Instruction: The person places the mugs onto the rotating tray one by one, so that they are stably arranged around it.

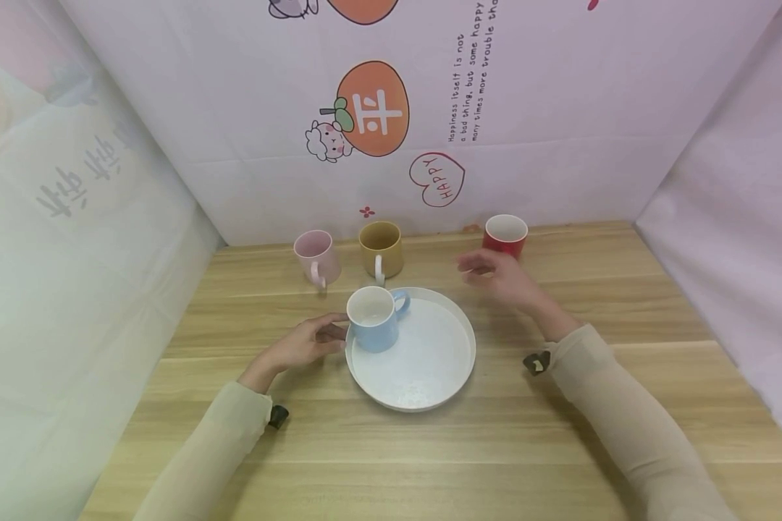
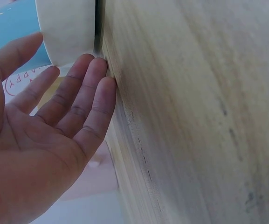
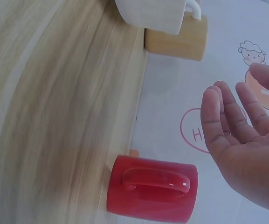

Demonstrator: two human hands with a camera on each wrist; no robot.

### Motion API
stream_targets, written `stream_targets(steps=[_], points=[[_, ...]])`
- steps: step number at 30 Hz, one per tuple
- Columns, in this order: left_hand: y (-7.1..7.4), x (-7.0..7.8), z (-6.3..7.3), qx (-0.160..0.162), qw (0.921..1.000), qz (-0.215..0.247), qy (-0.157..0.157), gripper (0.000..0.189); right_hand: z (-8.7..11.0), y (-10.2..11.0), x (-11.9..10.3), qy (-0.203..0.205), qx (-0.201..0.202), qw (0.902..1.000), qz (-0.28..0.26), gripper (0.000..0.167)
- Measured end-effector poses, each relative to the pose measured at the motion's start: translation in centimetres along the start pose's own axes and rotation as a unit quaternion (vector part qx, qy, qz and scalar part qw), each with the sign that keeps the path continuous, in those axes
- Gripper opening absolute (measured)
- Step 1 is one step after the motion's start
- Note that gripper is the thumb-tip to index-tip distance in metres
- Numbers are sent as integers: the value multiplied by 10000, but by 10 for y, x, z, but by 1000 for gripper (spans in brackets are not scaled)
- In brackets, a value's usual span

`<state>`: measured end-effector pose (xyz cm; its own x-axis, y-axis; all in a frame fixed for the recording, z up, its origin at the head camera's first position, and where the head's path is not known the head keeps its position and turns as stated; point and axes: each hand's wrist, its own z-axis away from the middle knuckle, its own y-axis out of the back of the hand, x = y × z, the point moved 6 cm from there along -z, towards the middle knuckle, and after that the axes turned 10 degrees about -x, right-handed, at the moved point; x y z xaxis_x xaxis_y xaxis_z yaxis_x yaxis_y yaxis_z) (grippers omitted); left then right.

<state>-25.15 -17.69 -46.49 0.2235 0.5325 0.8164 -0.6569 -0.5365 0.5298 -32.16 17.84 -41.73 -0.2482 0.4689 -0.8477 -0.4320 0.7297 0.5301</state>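
Note:
A light blue mug (image 1: 375, 334) with a white inside stands upright on the left part of a round white tray (image 1: 433, 358), its handle toward the back right. My left hand (image 1: 309, 340) is at the tray's left rim; in the left wrist view its loosely bent fingers (image 2: 92, 93) are right at the white rim wall, the thumb near the blue mug. My right hand (image 1: 505, 282) is raised over the table right of the tray, palm turned left, holding nothing. Just behind it stands a red mug (image 3: 150, 189), partly hidden by the hand in the head view.
Behind the tray stand a pink mug (image 1: 317, 257) and a mustard-yellow mug (image 1: 381, 250) with a white handle, both upright with handles toward me. A printed white cloth (image 1: 261, 145) hangs along the back edge of the wooden table (image 1: 391, 477), with more cloth at both sides.

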Motion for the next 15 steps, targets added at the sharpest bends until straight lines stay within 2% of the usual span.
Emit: stream_targets(steps=[15], points=[[0, 1, 1, 3, 10000, 47, 19, 55, 7, 12, 7, -7, 94, 9999, -127, 38]])
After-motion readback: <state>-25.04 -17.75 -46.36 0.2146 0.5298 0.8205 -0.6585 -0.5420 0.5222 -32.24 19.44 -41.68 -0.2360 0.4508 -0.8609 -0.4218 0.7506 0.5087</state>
